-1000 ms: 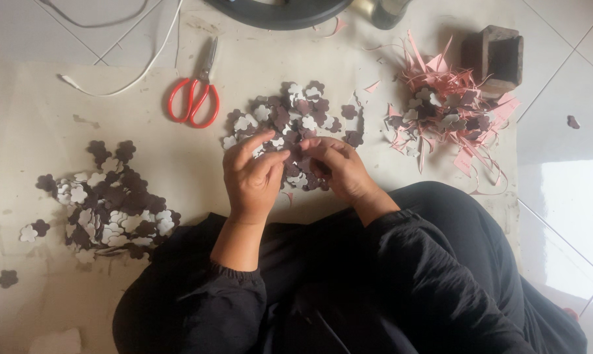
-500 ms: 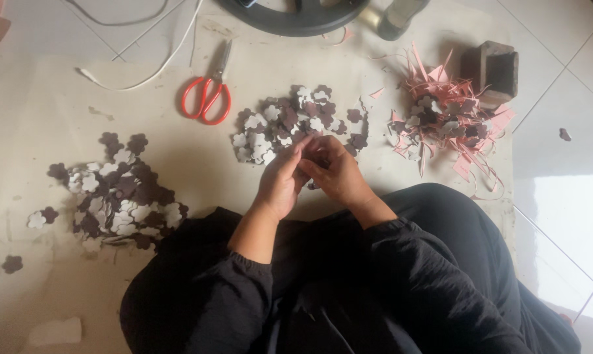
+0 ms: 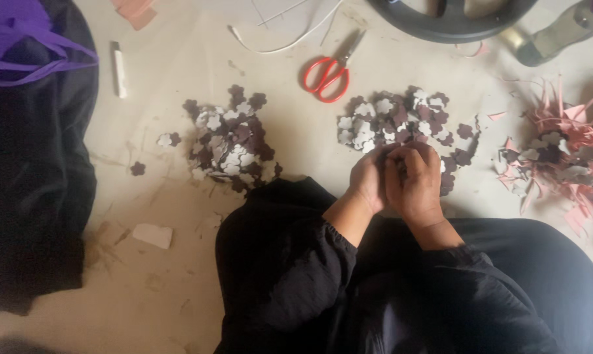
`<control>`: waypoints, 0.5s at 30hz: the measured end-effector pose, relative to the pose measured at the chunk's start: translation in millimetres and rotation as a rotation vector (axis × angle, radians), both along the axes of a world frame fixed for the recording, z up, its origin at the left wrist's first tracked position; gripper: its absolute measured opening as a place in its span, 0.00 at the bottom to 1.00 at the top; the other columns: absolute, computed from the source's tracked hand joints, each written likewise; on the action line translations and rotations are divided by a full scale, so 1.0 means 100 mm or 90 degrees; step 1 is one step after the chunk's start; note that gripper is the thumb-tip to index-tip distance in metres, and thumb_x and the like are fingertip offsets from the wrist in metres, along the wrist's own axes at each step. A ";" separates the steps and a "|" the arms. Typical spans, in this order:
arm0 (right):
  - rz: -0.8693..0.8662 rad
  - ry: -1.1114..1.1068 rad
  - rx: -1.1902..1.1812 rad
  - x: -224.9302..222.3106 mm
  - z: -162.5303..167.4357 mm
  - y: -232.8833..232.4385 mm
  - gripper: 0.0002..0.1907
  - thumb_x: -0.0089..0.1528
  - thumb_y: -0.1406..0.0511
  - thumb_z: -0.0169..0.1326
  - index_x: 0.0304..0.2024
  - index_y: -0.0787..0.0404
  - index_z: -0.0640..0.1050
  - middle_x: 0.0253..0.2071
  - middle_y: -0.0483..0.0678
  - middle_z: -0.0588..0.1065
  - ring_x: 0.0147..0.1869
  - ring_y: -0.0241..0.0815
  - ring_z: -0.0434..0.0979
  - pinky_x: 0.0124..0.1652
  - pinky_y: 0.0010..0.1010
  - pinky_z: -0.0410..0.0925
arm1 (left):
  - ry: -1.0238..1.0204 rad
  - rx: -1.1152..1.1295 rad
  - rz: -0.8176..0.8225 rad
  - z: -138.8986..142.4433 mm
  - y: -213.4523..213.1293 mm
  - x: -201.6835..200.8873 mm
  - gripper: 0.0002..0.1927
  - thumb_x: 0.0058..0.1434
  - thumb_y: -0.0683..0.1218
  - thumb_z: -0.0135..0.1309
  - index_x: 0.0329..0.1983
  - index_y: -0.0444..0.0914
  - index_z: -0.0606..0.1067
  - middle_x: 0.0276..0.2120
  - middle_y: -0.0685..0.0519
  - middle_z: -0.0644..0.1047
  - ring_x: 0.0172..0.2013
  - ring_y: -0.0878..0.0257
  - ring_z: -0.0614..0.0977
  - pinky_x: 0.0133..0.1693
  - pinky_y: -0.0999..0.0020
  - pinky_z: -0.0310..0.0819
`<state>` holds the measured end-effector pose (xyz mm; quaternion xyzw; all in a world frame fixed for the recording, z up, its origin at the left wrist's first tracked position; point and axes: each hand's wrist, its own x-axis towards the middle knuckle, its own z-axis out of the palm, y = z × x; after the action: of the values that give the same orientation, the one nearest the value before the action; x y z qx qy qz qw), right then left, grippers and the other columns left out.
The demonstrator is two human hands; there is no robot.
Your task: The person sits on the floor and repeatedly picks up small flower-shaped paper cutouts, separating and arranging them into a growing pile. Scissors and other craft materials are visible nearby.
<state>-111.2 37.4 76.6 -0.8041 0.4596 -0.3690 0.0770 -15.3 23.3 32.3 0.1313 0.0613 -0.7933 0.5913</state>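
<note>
Head camera looking down: a person in black sleeves is sitting on a pale, scuffed floor (image 3: 178, 288), with a dark garment (image 3: 34, 164) carrying purple straps lying at the left edge. Two heaps of small flower-shaped cut-outs, dark brown and white, are lying well apart: a left heap (image 3: 229, 141) by the person's knee and a right heap (image 3: 401, 124) directly ahead of the hands, seemingly kept within easy reach. Pink paper offcuts (image 3: 558, 157), mixed with more cut-outs, are piling up at the far right, probably set aside as waste. Part of a dark ring-shaped object (image 3: 454, 19) is showing along the top edge. Red-handled scissors (image 3: 328, 72) are resting beyond the right heap, blades closed, next to a thin white cord (image 3: 280, 44). A white marker (image 3: 118, 69) is lying apart at upper left. The left hand (image 3: 370, 180) and right hand (image 3: 413, 183) are pressing together at the near edge of the right heap, fingers curled inward; whatever they are pinching is hidden, so what the closed grip contains cannot be told.
</note>
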 end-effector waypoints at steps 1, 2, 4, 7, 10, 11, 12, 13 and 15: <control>0.007 -0.009 0.026 0.04 -0.01 0.02 0.10 0.62 0.69 0.59 0.46 0.59 0.77 0.52 0.54 0.74 0.57 0.56 0.71 0.57 0.46 0.63 | 0.021 -0.012 -0.001 0.02 0.00 0.03 0.18 0.83 0.52 0.36 0.55 0.35 0.71 0.49 0.46 0.76 0.51 0.53 0.77 0.55 0.57 0.72; 0.014 -0.018 0.053 0.08 -0.03 0.05 0.11 0.62 0.68 0.59 0.47 0.59 0.77 0.54 0.55 0.72 0.58 0.57 0.69 0.59 0.47 0.61 | 0.040 -0.019 -0.020 0.03 0.01 0.06 0.19 0.81 0.53 0.34 0.54 0.36 0.70 0.50 0.46 0.75 0.51 0.53 0.76 0.55 0.57 0.72; 0.035 -0.014 0.051 0.15 -0.05 0.08 0.10 0.65 0.68 0.57 0.49 0.60 0.77 0.58 0.54 0.72 0.64 0.58 0.67 0.64 0.48 0.58 | 0.079 -0.029 -0.057 0.09 0.02 0.11 0.20 0.77 0.56 0.32 0.52 0.37 0.68 0.51 0.44 0.74 0.51 0.53 0.76 0.54 0.57 0.73; 0.069 -0.007 0.025 0.22 -0.02 0.11 0.11 0.67 0.68 0.55 0.52 0.62 0.75 0.66 0.56 0.69 0.72 0.62 0.62 0.70 0.50 0.53 | 0.891 0.230 0.048 0.17 0.02 0.14 0.24 0.75 0.51 0.31 0.63 0.30 0.65 0.59 0.39 0.69 0.56 0.45 0.70 0.57 0.51 0.65; 0.085 -0.002 0.016 0.24 0.09 0.13 0.12 0.65 0.67 0.55 0.50 0.64 0.76 0.69 0.58 0.66 0.76 0.64 0.58 0.70 0.54 0.49 | 0.444 0.222 0.007 0.25 0.02 0.17 0.21 0.73 0.54 0.31 0.55 0.34 0.67 0.52 0.43 0.71 0.50 0.51 0.74 0.49 0.57 0.71; 0.087 -0.002 0.016 0.24 0.13 0.13 0.12 0.63 0.67 0.56 0.49 0.64 0.76 0.70 0.58 0.65 0.76 0.64 0.58 0.70 0.56 0.47 | 0.294 0.215 -0.010 0.26 0.01 0.21 0.21 0.72 0.55 0.31 0.52 0.35 0.67 0.50 0.45 0.72 0.48 0.53 0.75 0.47 0.59 0.73; 0.103 -0.007 -0.002 0.21 0.18 0.12 0.11 0.64 0.66 0.57 0.48 0.63 0.77 0.69 0.59 0.66 0.76 0.64 0.59 0.70 0.55 0.50 | 0.145 0.205 -0.030 0.26 -0.01 0.26 0.20 0.72 0.56 0.31 0.49 0.37 0.67 0.48 0.47 0.73 0.45 0.56 0.76 0.45 0.62 0.76; 0.118 -0.010 -0.021 0.18 0.22 0.11 0.10 0.64 0.65 0.58 0.47 0.62 0.77 0.69 0.59 0.66 0.75 0.64 0.60 0.70 0.54 0.53 | -0.004 0.192 -0.050 0.26 -0.04 0.32 0.20 0.71 0.57 0.31 0.46 0.38 0.68 0.45 0.48 0.74 0.43 0.58 0.77 0.42 0.64 0.78; 0.135 -0.024 0.004 0.06 0.27 0.09 0.09 0.65 0.64 0.59 0.45 0.61 0.78 0.67 0.58 0.69 0.72 0.62 0.66 0.67 0.50 0.60 | -0.230 0.201 0.104 0.21 -0.10 0.62 0.11 0.69 0.48 0.40 0.35 0.40 0.71 0.27 0.51 0.76 0.25 0.60 0.76 0.21 0.66 0.68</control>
<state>-105.7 46.5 104.0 -0.8407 0.3719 -0.3726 0.1270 46.4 13.4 53.2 0.3564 0.0880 -0.6872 0.6269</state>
